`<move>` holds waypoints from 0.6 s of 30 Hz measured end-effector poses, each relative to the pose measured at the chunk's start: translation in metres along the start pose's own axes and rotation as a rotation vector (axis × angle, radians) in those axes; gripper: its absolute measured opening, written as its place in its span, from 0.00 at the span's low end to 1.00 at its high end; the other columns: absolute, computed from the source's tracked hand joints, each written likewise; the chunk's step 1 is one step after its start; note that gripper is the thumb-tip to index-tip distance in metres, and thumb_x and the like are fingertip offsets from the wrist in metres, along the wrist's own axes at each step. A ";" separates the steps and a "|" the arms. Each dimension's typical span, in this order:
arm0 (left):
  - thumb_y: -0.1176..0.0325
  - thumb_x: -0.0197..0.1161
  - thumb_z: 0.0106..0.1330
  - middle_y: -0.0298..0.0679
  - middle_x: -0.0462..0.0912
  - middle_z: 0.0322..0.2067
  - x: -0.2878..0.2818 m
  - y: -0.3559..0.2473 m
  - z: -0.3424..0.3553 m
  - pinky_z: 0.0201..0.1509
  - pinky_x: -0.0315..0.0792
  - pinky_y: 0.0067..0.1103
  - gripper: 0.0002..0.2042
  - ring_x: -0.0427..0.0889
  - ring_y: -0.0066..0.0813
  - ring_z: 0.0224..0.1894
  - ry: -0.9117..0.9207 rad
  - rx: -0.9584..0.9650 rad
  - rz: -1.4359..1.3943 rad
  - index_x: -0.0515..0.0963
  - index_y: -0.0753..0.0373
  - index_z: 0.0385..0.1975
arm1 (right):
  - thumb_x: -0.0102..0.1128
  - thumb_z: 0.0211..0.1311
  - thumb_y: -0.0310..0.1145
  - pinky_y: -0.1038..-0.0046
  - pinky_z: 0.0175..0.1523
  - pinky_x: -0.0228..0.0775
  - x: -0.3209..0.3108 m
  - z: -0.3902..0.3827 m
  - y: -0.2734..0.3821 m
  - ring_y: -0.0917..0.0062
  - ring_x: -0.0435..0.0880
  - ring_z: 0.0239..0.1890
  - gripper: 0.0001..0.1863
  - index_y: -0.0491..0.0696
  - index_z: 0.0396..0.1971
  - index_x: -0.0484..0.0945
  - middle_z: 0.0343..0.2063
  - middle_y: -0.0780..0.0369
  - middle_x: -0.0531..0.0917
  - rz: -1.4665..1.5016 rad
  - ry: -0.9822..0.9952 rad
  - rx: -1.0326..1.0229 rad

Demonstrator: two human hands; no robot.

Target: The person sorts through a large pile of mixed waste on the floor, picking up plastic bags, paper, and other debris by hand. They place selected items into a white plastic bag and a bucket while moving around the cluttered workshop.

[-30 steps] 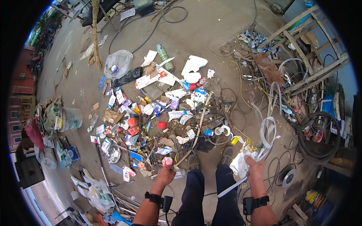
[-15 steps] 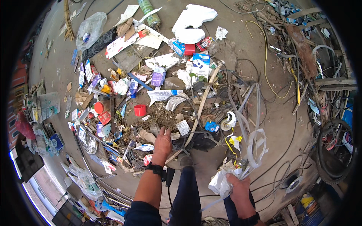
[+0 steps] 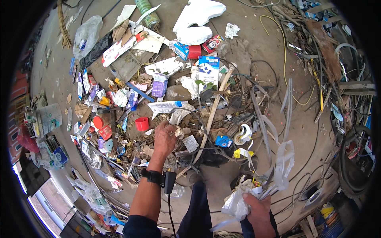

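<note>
My left hand (image 3: pixel 164 139) is down in the middle of the litter heap, its fingers curled in at the surface. A small pale crumpled scrap (image 3: pixel 180 132) lies right at the fingertips; what the fingers hold, if anything, is hidden. To the left of that hand is a red plastic cap (image 3: pixel 142 124), and to its right a small white printed card (image 3: pixel 191 143). Low at the right, my right hand (image 3: pixel 258 210) is closed on a bundle of crumpled white plastic (image 3: pixel 237 202) and long translucent strapping strips (image 3: pixel 283 168), which loop up and away from it.
A long wooden stick (image 3: pixel 211 119) slants across the heap. Beyond it stands a blue-and-white box (image 3: pixel 208 70); white foam (image 3: pixel 198 20) lies at the far side. A tape roll (image 3: pixel 241 137) and a blue wrapper (image 3: pixel 223 141) sit right of the stick. Black cables (image 3: pixel 301 174) trail at right.
My left hand has moved forward and slightly left, and its fingers have curled in. The right hand has shifted a little right and nearer, and its strips have swung right.
</note>
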State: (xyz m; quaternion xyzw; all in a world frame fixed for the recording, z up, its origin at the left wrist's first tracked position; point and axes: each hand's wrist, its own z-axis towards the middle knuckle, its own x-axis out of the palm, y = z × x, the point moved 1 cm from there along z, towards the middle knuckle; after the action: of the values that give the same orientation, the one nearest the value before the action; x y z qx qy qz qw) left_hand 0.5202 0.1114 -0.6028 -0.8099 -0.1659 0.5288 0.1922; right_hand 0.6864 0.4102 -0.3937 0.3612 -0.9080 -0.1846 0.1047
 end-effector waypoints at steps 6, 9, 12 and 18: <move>0.66 0.65 0.55 0.52 0.83 0.34 0.041 -0.013 0.051 0.45 0.75 0.36 0.09 0.82 0.52 0.39 0.032 -0.232 0.033 0.81 0.64 0.33 | 0.63 0.50 0.15 0.70 0.45 0.79 -0.002 0.006 0.013 0.74 0.84 0.40 0.32 0.42 0.57 0.65 0.41 0.59 0.81 0.034 0.049 0.040; 0.68 0.64 0.55 0.52 0.83 0.30 0.035 -0.019 0.032 0.43 0.75 0.36 0.09 0.82 0.52 0.35 -0.035 -0.231 0.020 0.79 0.64 0.32 | 0.63 0.49 0.16 0.70 0.45 0.79 -0.004 0.009 0.016 0.74 0.84 0.39 0.32 0.42 0.57 0.66 0.41 0.58 0.81 0.065 0.049 0.000; 0.68 0.67 0.53 0.50 0.81 0.27 -0.005 -0.021 0.005 0.42 0.75 0.33 0.10 0.81 0.45 0.33 0.061 -0.309 -0.054 0.76 0.66 0.30 | 0.64 0.49 0.15 0.70 0.46 0.79 -0.008 0.012 0.017 0.74 0.84 0.39 0.32 0.42 0.57 0.66 0.40 0.58 0.81 0.065 0.049 0.006; 0.76 0.70 0.53 0.41 0.82 0.37 -0.071 -0.056 0.061 0.40 0.75 0.23 0.27 0.80 0.27 0.36 -0.014 -0.331 -0.590 0.68 0.68 0.54 | 0.63 0.48 0.14 0.68 0.47 0.80 -0.006 0.015 0.031 0.73 0.84 0.40 0.32 0.42 0.56 0.66 0.40 0.58 0.81 0.074 0.052 0.034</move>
State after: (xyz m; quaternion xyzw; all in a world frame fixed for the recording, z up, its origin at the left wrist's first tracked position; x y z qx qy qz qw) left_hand 0.4328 0.1346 -0.5415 -0.7436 -0.4782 0.4217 0.2016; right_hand 0.6663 0.4392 -0.3950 0.3337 -0.9208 -0.1556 0.1287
